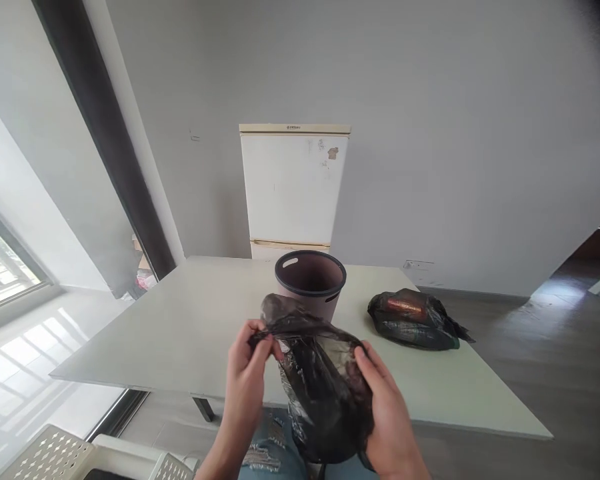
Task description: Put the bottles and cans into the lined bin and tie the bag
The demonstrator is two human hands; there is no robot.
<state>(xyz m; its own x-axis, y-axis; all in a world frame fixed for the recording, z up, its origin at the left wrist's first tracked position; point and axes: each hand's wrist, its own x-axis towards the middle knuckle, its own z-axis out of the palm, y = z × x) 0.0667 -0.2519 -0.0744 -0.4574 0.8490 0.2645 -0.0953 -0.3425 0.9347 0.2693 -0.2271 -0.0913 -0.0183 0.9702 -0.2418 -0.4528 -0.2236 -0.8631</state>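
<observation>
A thin black plastic garbage bag (325,400) hangs in front of me, over the near edge of the table. My left hand (250,357) pinches its gathered upper edge on the left side. My right hand (383,400) grips the bag's right side, thumb in front and fingers mostly hidden behind the plastic. Just beyond the bag stands an upright trash can (314,283) with a dark rim and handle slots; the part of its inside that shows is bare. Its lower front is hidden by the bag.
On the white table (180,320), to the right, lies a filled black plastic bag (415,320) with a reddish item showing through. A white refrigerator (295,187) stands behind the table. Light perforated baskets (50,457) are at the lower left.
</observation>
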